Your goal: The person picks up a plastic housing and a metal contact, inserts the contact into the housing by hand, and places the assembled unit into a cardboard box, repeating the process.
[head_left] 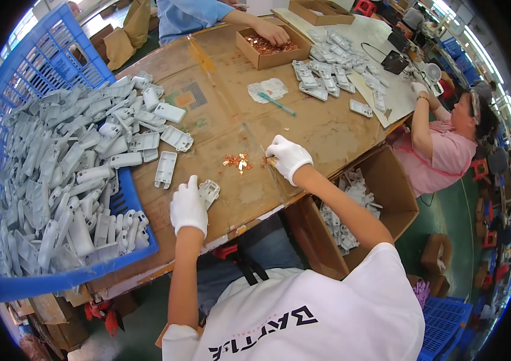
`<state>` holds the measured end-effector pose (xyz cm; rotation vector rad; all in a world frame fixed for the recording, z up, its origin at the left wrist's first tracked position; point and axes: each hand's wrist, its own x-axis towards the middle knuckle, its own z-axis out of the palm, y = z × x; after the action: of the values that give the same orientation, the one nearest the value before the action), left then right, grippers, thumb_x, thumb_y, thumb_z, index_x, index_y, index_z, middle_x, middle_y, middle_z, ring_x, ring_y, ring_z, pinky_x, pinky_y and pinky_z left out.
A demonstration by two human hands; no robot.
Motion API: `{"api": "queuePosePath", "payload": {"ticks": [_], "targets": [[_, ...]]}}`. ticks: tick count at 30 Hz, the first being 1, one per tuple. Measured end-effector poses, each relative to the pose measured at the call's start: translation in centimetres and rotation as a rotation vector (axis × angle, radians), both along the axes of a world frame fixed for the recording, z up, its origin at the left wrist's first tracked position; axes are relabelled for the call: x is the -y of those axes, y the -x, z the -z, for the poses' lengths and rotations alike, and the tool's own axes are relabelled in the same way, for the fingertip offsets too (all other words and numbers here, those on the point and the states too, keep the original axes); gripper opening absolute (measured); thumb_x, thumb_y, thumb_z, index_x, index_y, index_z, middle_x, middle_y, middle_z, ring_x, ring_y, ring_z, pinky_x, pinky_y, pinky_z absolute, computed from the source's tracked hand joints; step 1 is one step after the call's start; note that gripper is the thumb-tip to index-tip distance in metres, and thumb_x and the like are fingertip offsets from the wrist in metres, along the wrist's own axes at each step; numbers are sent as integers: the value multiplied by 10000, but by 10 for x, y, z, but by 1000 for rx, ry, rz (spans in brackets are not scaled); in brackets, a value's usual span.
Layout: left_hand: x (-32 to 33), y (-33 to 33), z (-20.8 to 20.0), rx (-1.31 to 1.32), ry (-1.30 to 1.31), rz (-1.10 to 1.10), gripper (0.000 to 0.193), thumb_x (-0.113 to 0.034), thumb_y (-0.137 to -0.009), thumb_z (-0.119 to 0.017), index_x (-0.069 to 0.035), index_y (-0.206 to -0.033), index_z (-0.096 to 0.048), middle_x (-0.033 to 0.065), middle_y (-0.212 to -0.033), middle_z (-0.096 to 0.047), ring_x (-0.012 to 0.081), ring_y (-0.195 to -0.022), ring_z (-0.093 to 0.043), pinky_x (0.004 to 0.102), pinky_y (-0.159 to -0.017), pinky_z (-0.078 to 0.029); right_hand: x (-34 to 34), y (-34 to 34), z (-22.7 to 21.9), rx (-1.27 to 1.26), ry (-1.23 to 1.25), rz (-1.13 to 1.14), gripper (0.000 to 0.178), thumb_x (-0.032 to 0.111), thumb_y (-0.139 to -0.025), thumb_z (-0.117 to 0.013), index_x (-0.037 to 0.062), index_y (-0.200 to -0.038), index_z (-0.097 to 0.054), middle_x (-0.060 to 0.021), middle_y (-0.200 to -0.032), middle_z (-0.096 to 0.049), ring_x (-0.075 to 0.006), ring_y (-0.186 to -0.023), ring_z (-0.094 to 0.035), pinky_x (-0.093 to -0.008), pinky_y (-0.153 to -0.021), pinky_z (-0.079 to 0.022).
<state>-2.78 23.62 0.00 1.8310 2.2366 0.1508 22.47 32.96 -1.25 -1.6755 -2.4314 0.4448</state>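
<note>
My left hand, in a white glove, grips a white plastic housing near the table's front edge. The housing's hollow, ribbed side faces up. In a matching glove, my right hand is closed at the fingertips just above the cardboard-covered table. What those fingers pinch, if anything, is too small to make out. Between my hands lies a small loose pile of copper-coloured metal pieces. Another open housing rests on the table left of my left hand.
A blue crate heaped with white housings stands at left. Across the table, a person's hand reaches into a cardboard box of copper pieces. More housings, a teal pen and a lower carton lie toward the right.
</note>
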Motion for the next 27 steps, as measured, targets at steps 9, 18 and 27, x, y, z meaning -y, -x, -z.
{"api": "queuePosePath", "payload": {"ticks": [9,18,27], "targets": [[26,15,25,413,-176,-85,334,-135,-891,-591,-135,-1222,-549,157,-1017,-597,366,-954,-603,448,-826,-481,-13,18,-25,376,137,-167,190,96,-847,-592,-23,-992,-627,-206,-1148,-561,-353,-1003,-629,-413,-828,-525],[39,9,35,448,-181,-123,339,-144,-883,-604,-126,-1217,-555,151,-1002,-595,347,-916,-602,434,-799,-476,-31,42,-35,676,193,-663,189,54,-815,-620,34,-997,-665,-151,-1079,-642,-338,-1002,-642,-409,-791,-537],[50,15,56,1038,-100,-48,371,-138,-921,-569,-26,-1270,-511,99,-993,-605,241,-883,-613,351,-816,-491,2,-22,-11,-73,-73,-113,179,40,-825,-594,89,-990,-643,-114,-963,-674,-290,-907,-654,-384,-777,-514]]}}
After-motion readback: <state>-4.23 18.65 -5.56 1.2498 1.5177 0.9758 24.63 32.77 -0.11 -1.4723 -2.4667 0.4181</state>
